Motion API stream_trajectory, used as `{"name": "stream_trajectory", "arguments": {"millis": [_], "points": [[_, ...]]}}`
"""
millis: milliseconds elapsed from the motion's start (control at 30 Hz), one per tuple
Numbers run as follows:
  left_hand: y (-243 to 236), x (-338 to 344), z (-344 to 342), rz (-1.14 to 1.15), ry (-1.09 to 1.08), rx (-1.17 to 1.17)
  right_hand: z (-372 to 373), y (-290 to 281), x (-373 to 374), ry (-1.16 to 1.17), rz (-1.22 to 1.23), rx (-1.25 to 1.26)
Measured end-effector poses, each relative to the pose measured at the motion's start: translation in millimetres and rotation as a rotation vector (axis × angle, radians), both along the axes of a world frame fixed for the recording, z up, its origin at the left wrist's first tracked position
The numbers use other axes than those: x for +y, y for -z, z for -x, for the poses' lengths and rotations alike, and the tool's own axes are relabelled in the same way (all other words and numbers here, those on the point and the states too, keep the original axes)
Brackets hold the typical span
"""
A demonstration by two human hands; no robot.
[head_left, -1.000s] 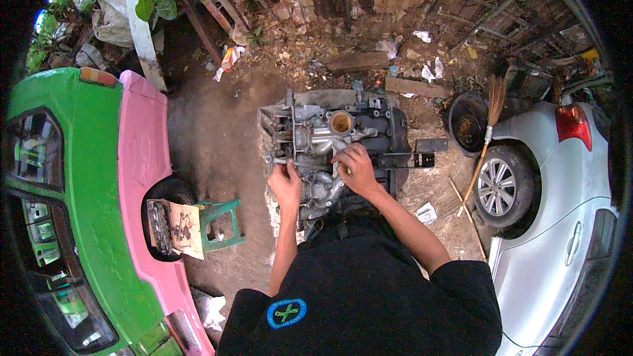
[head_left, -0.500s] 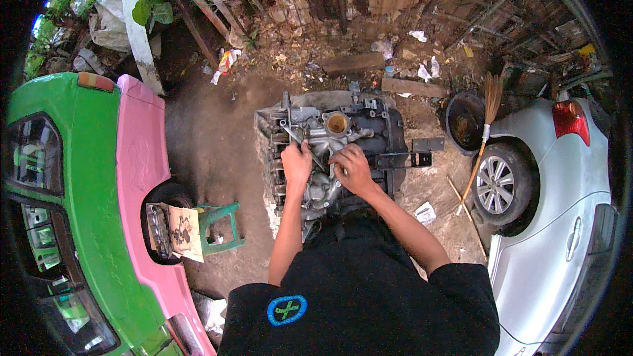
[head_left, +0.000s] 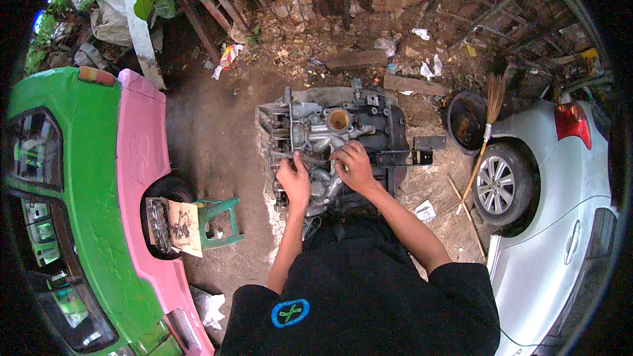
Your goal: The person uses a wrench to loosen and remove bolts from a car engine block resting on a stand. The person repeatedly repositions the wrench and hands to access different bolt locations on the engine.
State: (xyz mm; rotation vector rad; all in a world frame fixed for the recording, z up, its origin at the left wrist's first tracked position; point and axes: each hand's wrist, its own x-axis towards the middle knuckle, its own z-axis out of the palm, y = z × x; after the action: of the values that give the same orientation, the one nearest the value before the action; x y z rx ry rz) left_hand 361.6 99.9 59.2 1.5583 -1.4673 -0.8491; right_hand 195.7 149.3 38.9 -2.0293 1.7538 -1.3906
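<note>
A car engine (head_left: 389,128) lies on the ground in front of me, with bare metal castings and a round brown-stained opening (head_left: 339,118) in its upper middle. Over its left half, my left hand (head_left: 294,177) is closed round a long metal wrench (head_left: 280,154). The wrench lies nearly crosswise, one end out to the left over the engine's edge. My right hand (head_left: 354,166) rests on the middle of the engine near the wrench's other end. Its fingers are bent and pressed together; what they grip is hidden.
A green and pink car (head_left: 142,132) stands on the left, a silver car (head_left: 547,158) on the right. A green stool (head_left: 227,237) carries a stained cardboard sheet (head_left: 184,227) and metal parts. A broom (head_left: 493,109) leans by a black tub (head_left: 465,122). Litter and planks lie beyond the engine.
The wrench has swung from a slant to nearly crosswise, its far end coming down toward me. My left hand has moved slightly nearer; my right hand has stayed about in place.
</note>
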Motion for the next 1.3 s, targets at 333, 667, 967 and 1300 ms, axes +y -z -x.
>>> {"name": "stream_trajectory", "arguments": {"millis": [333,667,967,1300], "points": [[1,40,3,0.121,0.066,-0.042,0,-1,0,-0.005,-0.024,0.012],[1,44,6,0.322,0.120,-0.063,0,-1,0,-0.007,-0.016,0.025],[23,13,-19,0.080,0.054,0.032,1,-1,1,-0.012,-0.016,0.040],[13,-24,0,-0.009,0.097,-0.203,-2,3,7,-0.018,-0.053,0.052]]}}
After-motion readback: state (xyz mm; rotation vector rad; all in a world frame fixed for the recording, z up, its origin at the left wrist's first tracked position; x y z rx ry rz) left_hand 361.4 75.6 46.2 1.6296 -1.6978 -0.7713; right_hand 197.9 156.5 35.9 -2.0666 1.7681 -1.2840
